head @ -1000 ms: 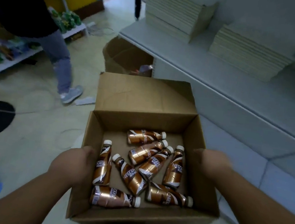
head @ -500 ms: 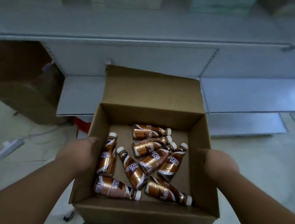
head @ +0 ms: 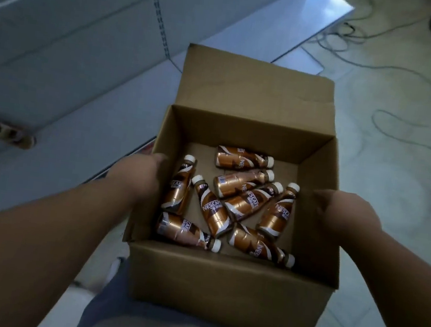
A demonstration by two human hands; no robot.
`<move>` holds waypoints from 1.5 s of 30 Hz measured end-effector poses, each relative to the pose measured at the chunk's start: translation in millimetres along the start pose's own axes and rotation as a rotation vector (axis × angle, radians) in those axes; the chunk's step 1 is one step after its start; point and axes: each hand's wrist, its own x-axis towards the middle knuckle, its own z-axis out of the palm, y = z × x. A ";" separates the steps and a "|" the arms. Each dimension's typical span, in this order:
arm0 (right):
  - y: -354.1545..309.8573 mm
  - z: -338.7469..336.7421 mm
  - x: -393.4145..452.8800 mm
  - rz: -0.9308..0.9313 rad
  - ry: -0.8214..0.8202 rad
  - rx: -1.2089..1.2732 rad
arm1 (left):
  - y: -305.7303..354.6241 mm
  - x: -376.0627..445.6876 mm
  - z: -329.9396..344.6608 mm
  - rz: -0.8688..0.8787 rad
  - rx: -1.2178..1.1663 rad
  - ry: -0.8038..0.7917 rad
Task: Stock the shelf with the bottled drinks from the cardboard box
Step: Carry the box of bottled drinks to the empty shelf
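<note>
basically nothing stocked yet. cardboard box [head: 231, 287] held up at waist height, flaps open, both hands clamped on its side walls: left hand [head: 136, 178] wrapped over the left wall, right hand [head: 344, 214] over the right wall, fingers curled round the cardboard and mostly hidden behind it. eight bottled drinks [head: 231, 200] lying loose and jumbled on the box floor, all on their sides, copper labels, white caps, some overlapping. none in hand, none standing. shelf [head: 61, 106] off to the left, pale boards, bare where visible apart from a blurred brown thing [head: 9, 132] on a lower board, can't tell what. loose cables [head: 410, 70] on the floor to the right. remaining, by the look of it: set box down, then move all eight bottles across, upright.
</note>
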 end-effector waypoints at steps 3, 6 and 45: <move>8.0 30.2 3.6 0.130 0.002 0.067 | 15.2 45.9 12.1 0.131 0.076 0.005; 6.6 90.9 15.5 0.264 0.038 0.164 | 20.0 95.3 46.6 0.265 0.140 0.002; -155.3 554.4 179.7 0.600 -0.045 0.671 | -1.8 255.6 477.6 0.423 0.068 -0.205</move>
